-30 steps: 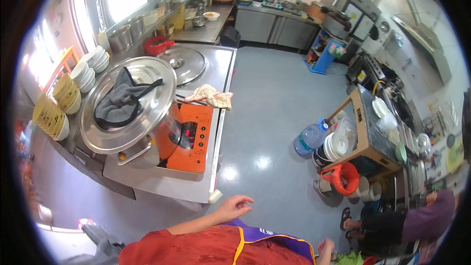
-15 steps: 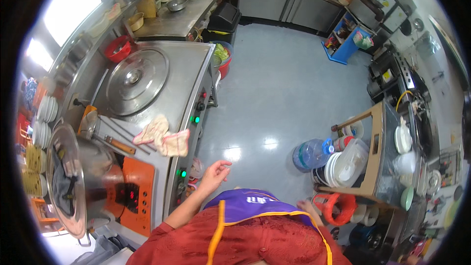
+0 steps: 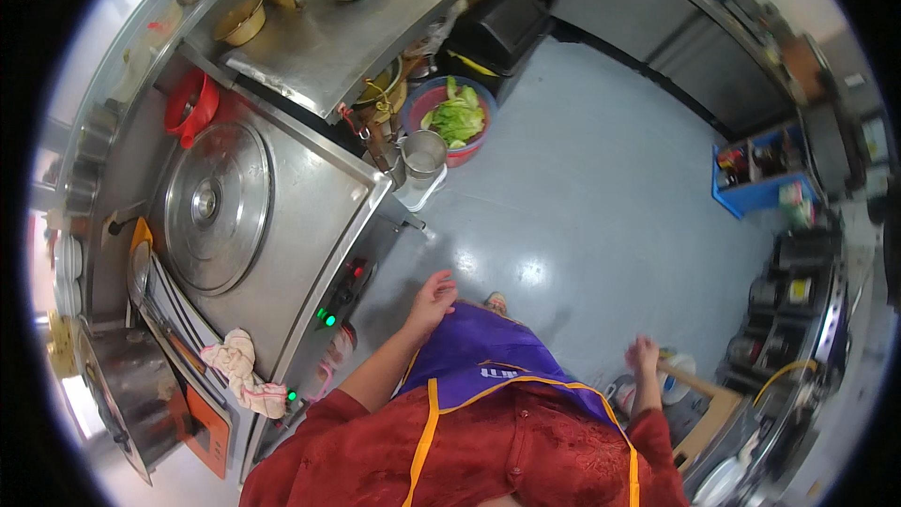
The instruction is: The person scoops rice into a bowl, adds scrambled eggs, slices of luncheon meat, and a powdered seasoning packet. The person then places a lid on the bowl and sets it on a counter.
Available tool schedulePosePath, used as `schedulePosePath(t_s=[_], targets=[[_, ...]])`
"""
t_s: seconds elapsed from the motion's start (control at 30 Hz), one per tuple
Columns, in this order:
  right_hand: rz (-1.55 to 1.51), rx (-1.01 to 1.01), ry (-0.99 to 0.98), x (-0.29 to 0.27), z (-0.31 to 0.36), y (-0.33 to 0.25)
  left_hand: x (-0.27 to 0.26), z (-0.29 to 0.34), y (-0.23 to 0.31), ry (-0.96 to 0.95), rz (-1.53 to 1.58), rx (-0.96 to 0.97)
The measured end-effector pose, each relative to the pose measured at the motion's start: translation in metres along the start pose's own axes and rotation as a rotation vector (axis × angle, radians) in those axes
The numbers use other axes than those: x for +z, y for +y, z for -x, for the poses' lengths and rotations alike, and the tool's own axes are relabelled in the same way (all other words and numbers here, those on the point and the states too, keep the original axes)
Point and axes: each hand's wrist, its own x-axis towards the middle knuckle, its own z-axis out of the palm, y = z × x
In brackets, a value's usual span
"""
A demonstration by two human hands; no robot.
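Note:
Both of my hands hang free beside the purple apron (image 3: 497,343), touching nothing on the worktops. My left hand (image 3: 434,302) is empty, its fingers loosely bent and a little apart, with the steel stove counter (image 3: 310,183) to its left. Slightly blurred, my right hand (image 3: 644,357) is raised over the floor near a wooden-framed stand (image 3: 713,413), and its loosely bent fingers hold nothing visible. Ahead on the left, a basin of leafy greens (image 3: 457,117) stands beside a metal pot (image 3: 424,153).
A large round lid (image 3: 208,207) lies on the stove counter. A crumpled cloth (image 3: 242,371) rests at its edge, near a tall steel pot (image 3: 136,404). A black bin (image 3: 497,28) stands beyond the greens, and a blue crate (image 3: 765,169) sits at the far right.
My view has turned left and moved forward, bringing the basin of greens nearer. My right hand has risen into clearer view; my left hand stays beside the apron.

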Motion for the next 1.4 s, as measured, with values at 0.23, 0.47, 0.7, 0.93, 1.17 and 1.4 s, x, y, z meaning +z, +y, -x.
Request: schedulePosePath(t_s=[0.23,0.47,0.7,0.93,1.17,1.4], targets=[[0.452,-0.376,-0.559,0.345,-0.129,-0.279,0.004,-0.146,0.057,0.332,0.455,0.037],[0.637,-0.58,-1.163,0.652,-0.143,-0.309,-0.035,-0.329,0.128,1.126,0.189,0.25],[1.237,-1.642,-1.59,0.84,-0.161,-0.247,-0.068,-0.369,0.143,1.33,-0.015,0.22],[1.588,-1.664,-1.743,0.89,-0.164,-0.186,-0.056,-0.347,0.146,1.361,-0.154,-0.042],[1.666,-1.685,-1.858,0.883,-0.155,-0.185,-0.052,-0.344,0.133,1.325,-0.244,-0.135],[1.601,-1.599,-1.916,0.818,-0.133,-0.285,-0.072,-0.348,0.105,1.425,-0.122,0.068]])
